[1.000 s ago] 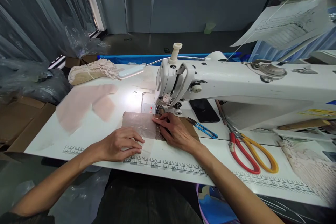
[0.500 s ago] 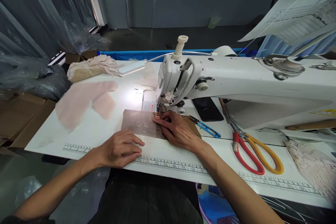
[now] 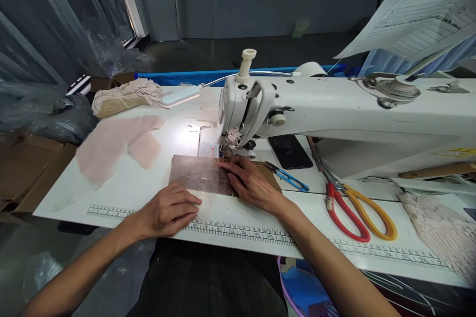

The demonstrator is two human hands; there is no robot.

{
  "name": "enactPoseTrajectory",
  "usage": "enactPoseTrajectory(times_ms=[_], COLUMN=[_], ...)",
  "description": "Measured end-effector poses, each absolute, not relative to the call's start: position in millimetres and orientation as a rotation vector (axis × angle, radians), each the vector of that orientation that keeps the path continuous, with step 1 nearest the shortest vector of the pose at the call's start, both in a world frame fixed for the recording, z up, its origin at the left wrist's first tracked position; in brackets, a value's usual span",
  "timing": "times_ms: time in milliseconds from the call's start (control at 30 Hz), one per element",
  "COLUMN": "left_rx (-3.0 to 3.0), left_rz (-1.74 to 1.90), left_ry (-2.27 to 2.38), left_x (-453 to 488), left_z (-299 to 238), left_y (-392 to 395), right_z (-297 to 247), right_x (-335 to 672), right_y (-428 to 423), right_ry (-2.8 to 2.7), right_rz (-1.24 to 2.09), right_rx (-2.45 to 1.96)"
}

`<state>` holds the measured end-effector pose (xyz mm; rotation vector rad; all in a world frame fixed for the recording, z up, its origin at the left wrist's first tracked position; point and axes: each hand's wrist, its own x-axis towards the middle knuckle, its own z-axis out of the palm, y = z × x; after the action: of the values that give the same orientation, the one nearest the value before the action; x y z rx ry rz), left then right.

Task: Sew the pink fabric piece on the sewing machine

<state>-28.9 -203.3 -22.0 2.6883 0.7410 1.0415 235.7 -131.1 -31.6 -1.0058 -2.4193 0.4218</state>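
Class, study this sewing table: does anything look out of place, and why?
Nothing looks spilled. Slightly odd: the snips lie with their blades over the brown card, close to the right hand, where they might get in its way.

Numbers 14 through 17 on the ruler (image 3: 243, 234) along the table (image 3: 219, 208)

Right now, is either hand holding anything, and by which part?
The right hand touches the thin, brownish rectangular sheet near its far edge; whether it pinches it cannot be told. The left hand shows nothing held.
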Motion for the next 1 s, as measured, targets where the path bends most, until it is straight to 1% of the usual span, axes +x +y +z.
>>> enactPoseTrajectory(times_ms=[167,467,667,867,1000], left_rx=[2.676,2.759,2.768,2.781,2.793], left_rz=[1.067,0.973,1.037,0.904,0.905], left_ry=[0.726,0.774,0.736,0.7,0.684], left_x=[-27.0,-26.2,-26.5,-26.4,-27.0], left_z=[-15.8,-15.9,-17.4,-24.6,-24.8], left_y=[-203.6,-206.4,-205.5,-204.2,-204.0], right_z=[-35.0,-38.0,-39.2,-44.3,-44.8], right_x=[237.8,236.3,236.9,237.0,237.7], right_y=[-128.7,-128.0,-127.9,-127.3,-127.0], right_ry=[-2.42,-2.462,-2.444,-2.429,-2.417], right_rz=[0.417,0.343,0.372,0.307,0.282], right_rx=[-0.891,-0.887,-0.883,-0.869,-0.856])
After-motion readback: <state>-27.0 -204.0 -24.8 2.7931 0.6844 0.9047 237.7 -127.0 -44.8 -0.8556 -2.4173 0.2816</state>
